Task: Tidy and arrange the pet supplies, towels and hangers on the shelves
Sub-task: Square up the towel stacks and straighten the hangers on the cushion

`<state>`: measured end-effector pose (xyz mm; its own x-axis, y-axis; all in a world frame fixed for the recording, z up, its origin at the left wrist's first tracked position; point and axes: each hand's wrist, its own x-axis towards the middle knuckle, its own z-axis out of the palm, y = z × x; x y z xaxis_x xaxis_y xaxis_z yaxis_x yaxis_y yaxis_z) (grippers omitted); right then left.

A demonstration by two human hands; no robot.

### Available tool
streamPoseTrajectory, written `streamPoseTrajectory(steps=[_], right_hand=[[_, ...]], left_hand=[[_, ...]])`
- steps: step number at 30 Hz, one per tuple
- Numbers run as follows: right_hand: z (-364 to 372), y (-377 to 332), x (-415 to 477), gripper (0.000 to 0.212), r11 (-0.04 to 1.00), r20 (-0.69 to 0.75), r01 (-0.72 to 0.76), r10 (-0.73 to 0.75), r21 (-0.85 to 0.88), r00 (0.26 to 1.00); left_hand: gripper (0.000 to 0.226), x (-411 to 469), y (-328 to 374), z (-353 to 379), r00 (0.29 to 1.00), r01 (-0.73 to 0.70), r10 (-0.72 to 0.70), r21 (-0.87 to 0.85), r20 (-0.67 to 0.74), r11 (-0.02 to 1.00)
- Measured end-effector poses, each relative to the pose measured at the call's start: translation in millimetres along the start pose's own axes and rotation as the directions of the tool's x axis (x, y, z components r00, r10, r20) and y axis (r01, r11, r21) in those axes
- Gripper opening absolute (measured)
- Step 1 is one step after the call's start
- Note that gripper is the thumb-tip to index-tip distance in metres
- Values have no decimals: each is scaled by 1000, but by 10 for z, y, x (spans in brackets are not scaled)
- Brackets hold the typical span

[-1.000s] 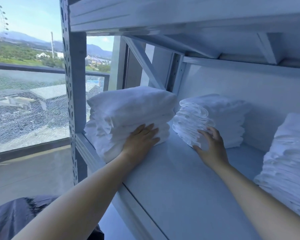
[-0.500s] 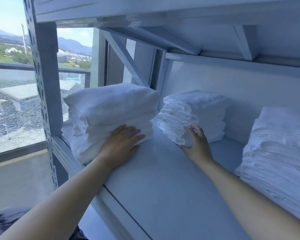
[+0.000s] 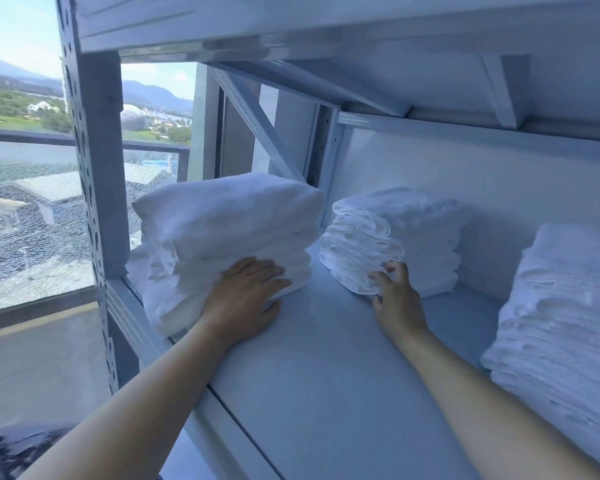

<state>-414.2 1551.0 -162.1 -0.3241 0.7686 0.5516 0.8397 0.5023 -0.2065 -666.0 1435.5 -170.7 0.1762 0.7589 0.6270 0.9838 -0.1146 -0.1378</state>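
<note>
Our flat left hand (image 3: 246, 294) squares the left towel stack (image 3: 222, 223); our right hand (image 3: 399, 299) pinches the middle stack (image 3: 413, 233) by its folds to straighten it.

Three towel stacks sit on the shelf (image 3: 326, 375), under an upper shelf (image 3: 361, 22). The left stack (image 3: 222, 220) lies at the front beside the post (image 3: 97, 168), with the left hand (image 3: 246, 299) flat against its near side. The middle stack (image 3: 413, 230) lies further back, its near corner gripped by the right hand (image 3: 399, 299). The right stack (image 3: 561, 306) stands well apart.
</note>
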Motion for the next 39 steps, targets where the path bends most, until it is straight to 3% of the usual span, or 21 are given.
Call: streamPoseTrajectory(steps=[12,18,23,28,32,34,39], right_hand=[[-197,224,-365,40,985,-114,106,-91,133,989],[-549,220,-883,42,968,-161,192,-166,162,973],[-862,144,-1223,39,951,-199,247,-209,187,957],[-1042,81,-1199,74,981,-224,170,-146,94,964],[-965,-4,-1094,101,980,-45,93,-87,177,995],[-877,-31,-1072,105,977,3,77,-79,200,997],[-650,42,-1104,102,965,-54,67,-55,255,997]], left_hand=[[39,-14,-30,69,996,-40,35,-55,-77,998],[39,87,227,80,970,-240,229,-194,-78,951],[67,355,726,-71,991,-50,-28,-546,-134,836],[82,466,856,21,979,9,-133,-620,-155,784],[89,415,895,147,957,162,-289,-791,-19,590],[94,399,892,167,955,228,-284,-823,84,521],[97,351,862,196,964,242,-224,-831,145,501]])
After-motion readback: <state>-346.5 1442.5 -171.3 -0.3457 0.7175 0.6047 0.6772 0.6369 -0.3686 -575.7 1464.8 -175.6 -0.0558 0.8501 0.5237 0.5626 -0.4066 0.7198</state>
